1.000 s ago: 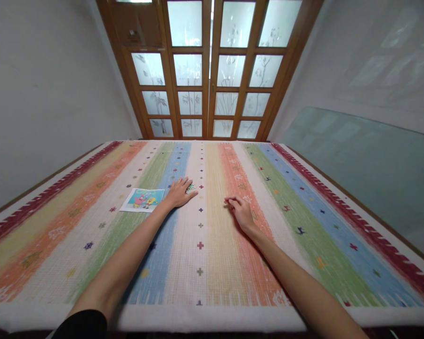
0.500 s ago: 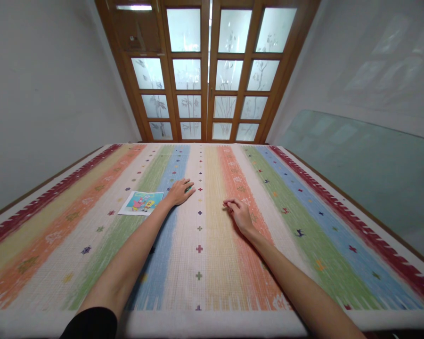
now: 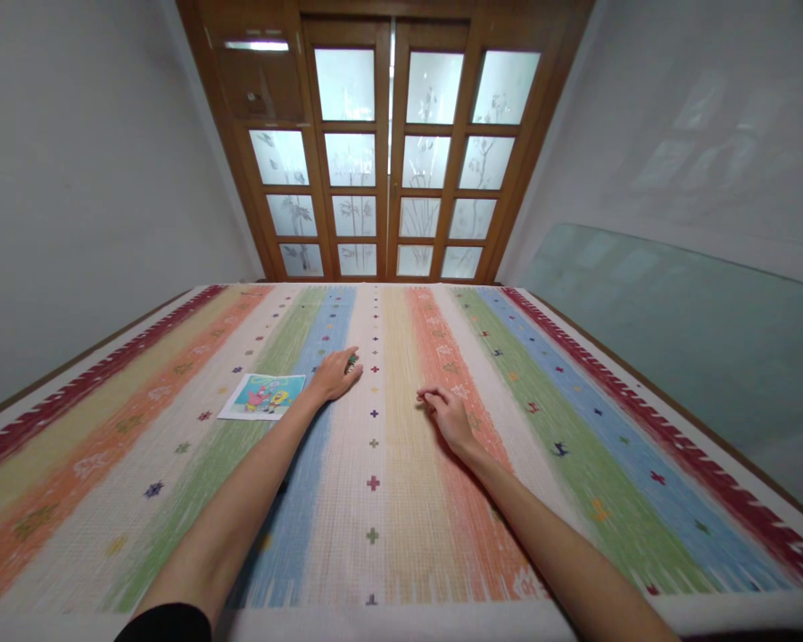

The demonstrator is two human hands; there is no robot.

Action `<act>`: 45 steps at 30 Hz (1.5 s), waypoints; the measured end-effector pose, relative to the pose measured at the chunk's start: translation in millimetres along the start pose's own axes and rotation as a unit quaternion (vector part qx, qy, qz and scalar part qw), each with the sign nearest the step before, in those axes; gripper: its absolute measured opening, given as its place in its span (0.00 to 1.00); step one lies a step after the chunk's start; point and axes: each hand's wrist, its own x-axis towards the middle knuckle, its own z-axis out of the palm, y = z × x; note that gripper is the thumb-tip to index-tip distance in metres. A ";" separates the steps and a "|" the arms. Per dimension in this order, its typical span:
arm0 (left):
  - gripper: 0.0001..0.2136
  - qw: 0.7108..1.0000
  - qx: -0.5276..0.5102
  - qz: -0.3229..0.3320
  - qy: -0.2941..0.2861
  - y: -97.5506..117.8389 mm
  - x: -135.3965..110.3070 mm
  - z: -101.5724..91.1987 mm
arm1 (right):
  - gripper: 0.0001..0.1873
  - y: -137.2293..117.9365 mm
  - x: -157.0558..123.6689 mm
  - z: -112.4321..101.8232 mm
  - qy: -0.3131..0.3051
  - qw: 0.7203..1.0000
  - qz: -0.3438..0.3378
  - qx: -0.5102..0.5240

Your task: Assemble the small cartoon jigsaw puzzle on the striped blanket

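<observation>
Left of centre in the frame, we see a card (image 3: 264, 396) flat on the cloth (image 3: 348, 499). Near centre, our left hand (image 3: 335, 374) curls about a small green thing (image 3: 351, 364); we cannot tell whether it is gripped. Right of centre, our right hand (image 3: 447, 417) holds its fingertips together. We seem to be gathering the green thing; next calls for a sure grip.
</observation>
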 end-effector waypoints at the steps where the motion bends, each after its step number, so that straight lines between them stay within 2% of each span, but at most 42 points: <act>1: 0.22 1.000 -0.009 -0.005 0.011 0.3 0.5 -1.3 | 0.13 -0.3 0.1 0.0 0.000 1.000 -0.003 -0.002; 4: 0.21 0.998 -0.034 -0.024 0.054 -1.0 3.4 -12.0 | 0.14 -1.6 0.2 0.0 0.002 1.000 -0.004 -0.001; 7: 0.23 0.994 -0.046 -0.036 0.091 -5.1 5.8 -31.9 | 0.14 -2.8 0.0 0.2 0.000 1.000 -0.001 0.001; 10: 0.21 0.995 -0.042 -0.032 0.088 -8.3 5.1 -49.1 | 0.14 -3.2 -0.3 0.6 -0.005 1.000 0.002 0.003; 12: 0.21 0.997 -0.032 -0.026 0.066 -8.2 3.0 -51.6 | 0.14 -3.0 -0.3 0.9 -0.007 1.000 0.001 0.004; 14: 0.23 0.999 -0.019 -0.022 0.037 -6.4 0.8 -45.2 | 0.13 -2.7 -0.1 1.1 -0.009 1.000 0.000 0.005; 17: 0.26 1.000 0.000 -0.021 -0.006 -2.7 -1.5 -25.9 | 0.13 -2.6 0.0 1.2 -0.010 1.000 -0.002 0.004; 22: 0.24 0.998 0.033 -0.047 -0.028 1.6 -2.5 -1.9 | 0.13 -3.0 -0.3 1.5 -0.011 1.000 -0.006 0.002; 27: 0.12 0.998 0.043 -0.049 -0.028 1.4 -4.2 -3.0 | 0.13 -2.3 -0.3 2.7 -0.012 1.000 -0.005 0.004; 36: 0.20 0.997 0.057 -0.044 -0.038 2.8 -3.4 -2.7 | 0.13 -0.3 -0.1 2.3 -0.021 1.000 -0.002 -0.001; 45: 0.13 0.996 0.074 -0.033 -0.041 4.8 1.1 3.5 | 0.12 2.7 0.9 1.0 -0.027 1.000 -0.004 -0.004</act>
